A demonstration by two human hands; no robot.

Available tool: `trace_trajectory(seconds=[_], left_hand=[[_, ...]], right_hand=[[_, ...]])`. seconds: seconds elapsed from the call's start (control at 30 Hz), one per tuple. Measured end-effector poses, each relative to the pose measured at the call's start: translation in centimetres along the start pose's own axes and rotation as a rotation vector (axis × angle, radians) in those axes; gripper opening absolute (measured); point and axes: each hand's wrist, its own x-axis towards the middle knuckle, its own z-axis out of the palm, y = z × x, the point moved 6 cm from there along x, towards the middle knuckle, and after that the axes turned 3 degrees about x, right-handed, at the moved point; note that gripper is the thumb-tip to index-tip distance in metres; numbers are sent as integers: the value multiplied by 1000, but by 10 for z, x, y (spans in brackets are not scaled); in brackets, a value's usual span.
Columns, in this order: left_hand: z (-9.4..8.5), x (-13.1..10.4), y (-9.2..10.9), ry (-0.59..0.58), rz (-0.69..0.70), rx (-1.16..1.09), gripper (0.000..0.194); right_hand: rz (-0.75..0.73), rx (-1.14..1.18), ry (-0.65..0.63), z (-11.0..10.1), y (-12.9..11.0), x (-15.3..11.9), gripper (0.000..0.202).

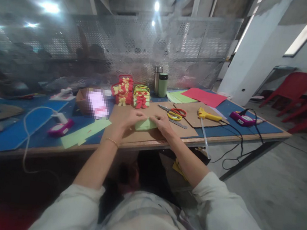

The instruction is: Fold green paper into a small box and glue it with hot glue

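A piece of light green paper [144,124] is held just above the brown cardboard [123,135] near the table's front edge. My left hand [134,119] grips its left side with fingers pressed together. At the right side, my right hand [162,125] pinches the same paper. Beyond my right hand lie scissors with yellow handles [174,116] and scissors with red handles [180,112]. Left of my left hand are light green paper strips [84,133].
Red and green small baskets with bows [125,91] [141,98] stand behind the hands, beside a green bottle [162,85]. At the right are a yellow glue gun [209,115], its black cord, red paper [204,96] and a purple power socket [242,119].
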Motion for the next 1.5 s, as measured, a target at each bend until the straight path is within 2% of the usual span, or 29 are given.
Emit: trace_trajectory(seconds=[0.17, 0.4, 0.73, 1.07, 1.37, 1.5], left_hand=[[6, 3, 1, -7, 44, 17, 20], [5, 9, 8, -29, 61, 43, 20], [16, 15, -2, -61, 19, -20, 16], [1, -3, -7, -100, -47, -112, 26], [12, 1, -11, -55, -26, -146, 24], [3, -4, -13, -55, -39, -158, 30]], right_hand=[[9, -15, 68, -3, 1, 0, 31], [54, 62, 127, -1, 8, 2, 35], [59, 9, 158, -6, 16, 7, 26], [48, 1, 156, -5, 20, 9, 26], [47, -37, 187, -7, 23, 9, 26], [49, -35, 209, -9, 24, 10, 26]])
